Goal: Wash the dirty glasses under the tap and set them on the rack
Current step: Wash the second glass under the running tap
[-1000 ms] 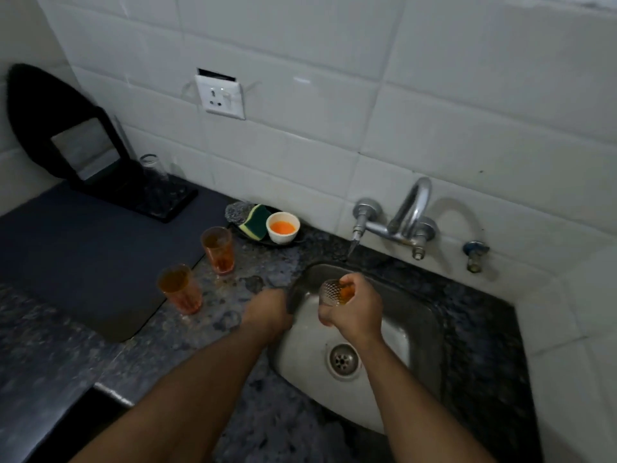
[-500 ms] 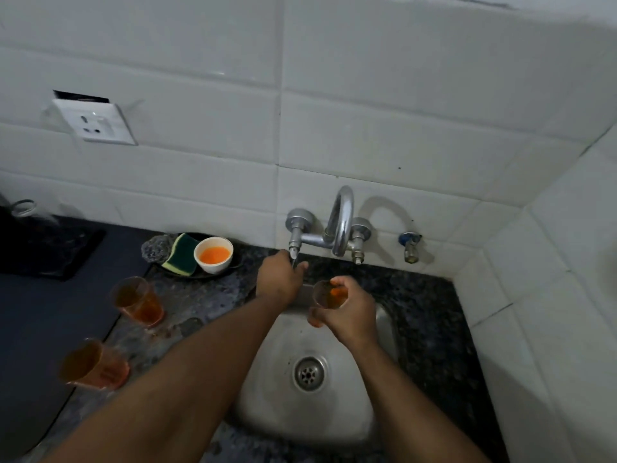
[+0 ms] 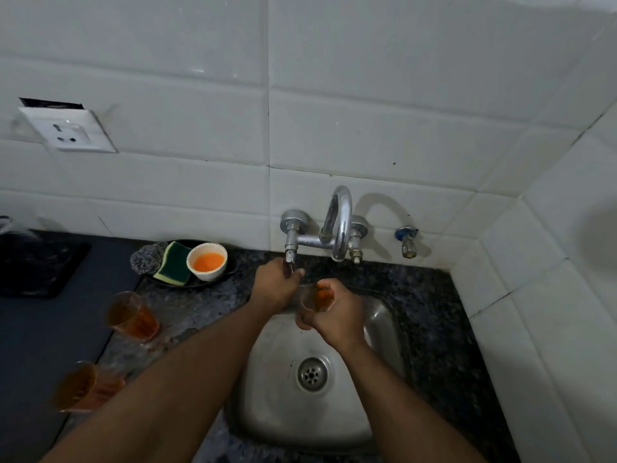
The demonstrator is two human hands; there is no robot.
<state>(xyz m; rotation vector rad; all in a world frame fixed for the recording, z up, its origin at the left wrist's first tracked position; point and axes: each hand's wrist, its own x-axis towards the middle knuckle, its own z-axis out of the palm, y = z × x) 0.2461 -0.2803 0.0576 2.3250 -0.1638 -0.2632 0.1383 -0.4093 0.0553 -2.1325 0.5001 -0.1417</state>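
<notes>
The desk (image 3: pixel 434 315) is dark speckled stone, set into a corner of white tiled wall (image 3: pixel 367 128). A steel sink (image 3: pixel 277 379) is sunk into it, drain (image 3: pixel 312 374) at centre. A chrome tap (image 3: pixel 337 225) is mounted on the wall above the sink, with 1 small separate valve (image 3: pixel 408 240) to its right. A white socket (image 3: pixel 68 132) sits on the wall at left.

Left hand (image 3: pixel 275 285): fingers curled round the tap's left handle (image 3: pixel 289 259). Right hand (image 3: pixel 334 312): clamped round 1 glass (image 3: pixel 315 297) holding orange residue, held over the rear of the sink, just below the spout. Whether water is running cannot be determined.

2 further glasses stand on the desk left of the sink, both with orange-brown contents: 1 nearer the wall (image 3: pixel 132 315), 1 nearer the camera (image 3: pixel 83 385), partly blurred. Stains or wet patches show on the stone around them.

Behind them, a dark dish (image 3: pixel 200 282) against the wall carries a steel scourer (image 3: pixel 147 259), a green and yellow sponge (image 3: pixel 175 262) and a white cup (image 3: pixel 207 260) of orange liquid.

A dark mat (image 3: pixel 40 329) covers the desk at far left. A black tray (image 3: pixel 36 265) lies on it near the wall, with a clear glass object (image 3: pixel 10 225) at the frame edge.
</notes>
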